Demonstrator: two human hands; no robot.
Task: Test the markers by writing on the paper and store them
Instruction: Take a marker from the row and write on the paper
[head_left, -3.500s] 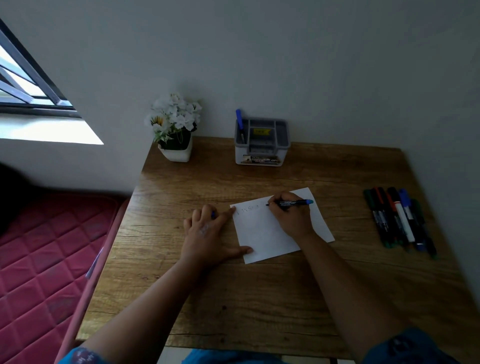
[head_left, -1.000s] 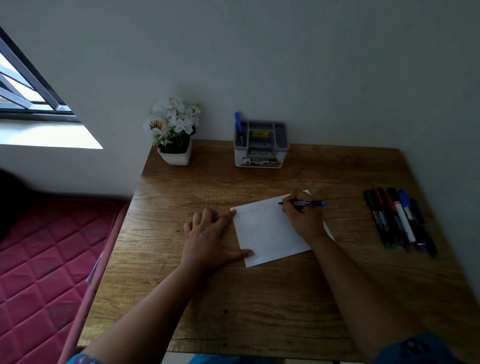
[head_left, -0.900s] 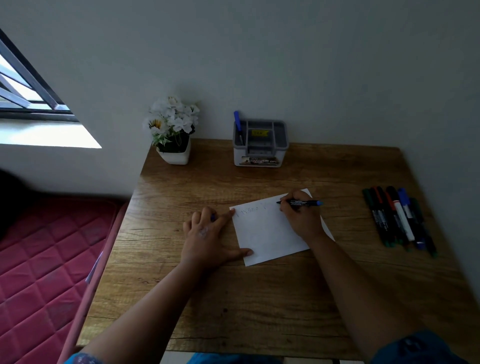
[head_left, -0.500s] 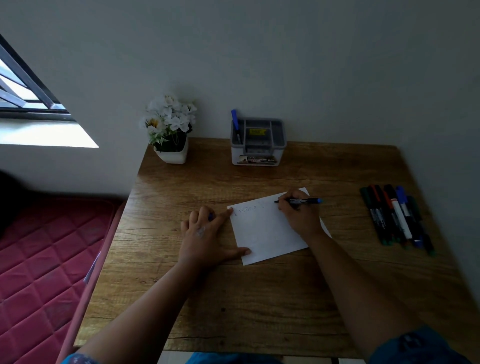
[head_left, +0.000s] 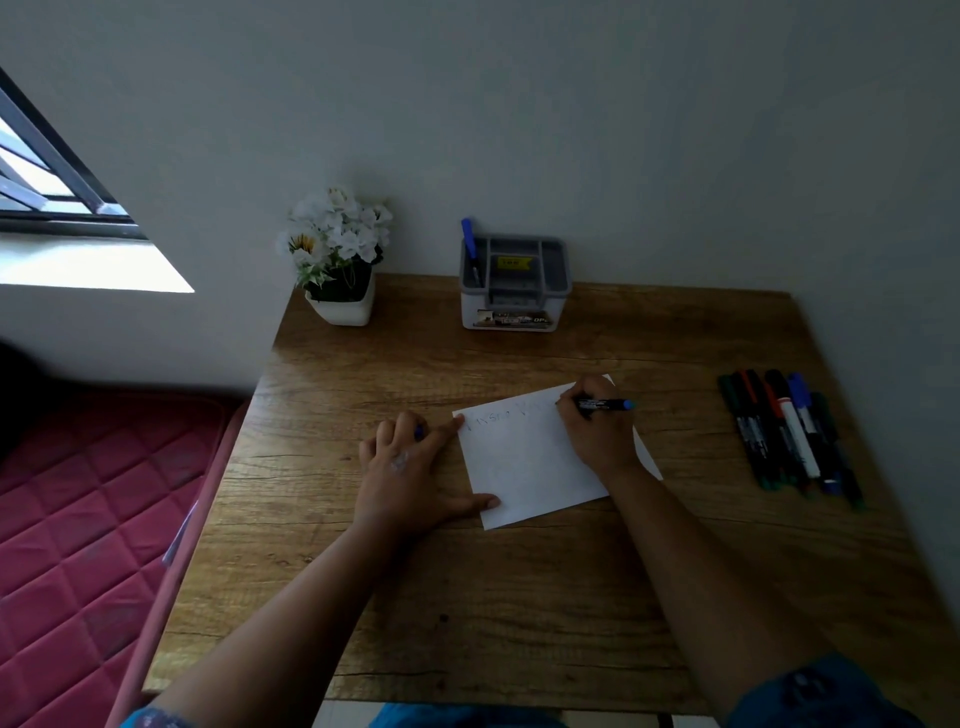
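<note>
The left hand lies on the wooden table, index finger and thumb stretched to the left edge of the white paper, its other fingers curled over a small blue cap; the right hand rests on the paper and grips a blue-ended black marker, tip at the faint writing along the top edge; a row of markers lies near the table's right edge; a grey organiser holding one blue marker stands at the back.

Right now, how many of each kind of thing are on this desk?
Markers: about 8 (overlapping pile of roughly 6; blue marker in right hand; blue-capped marker in desk organiser)
Sheet of paper: 1
Desk organiser: 1
Potted flowers: 1
Total: about 11
</note>
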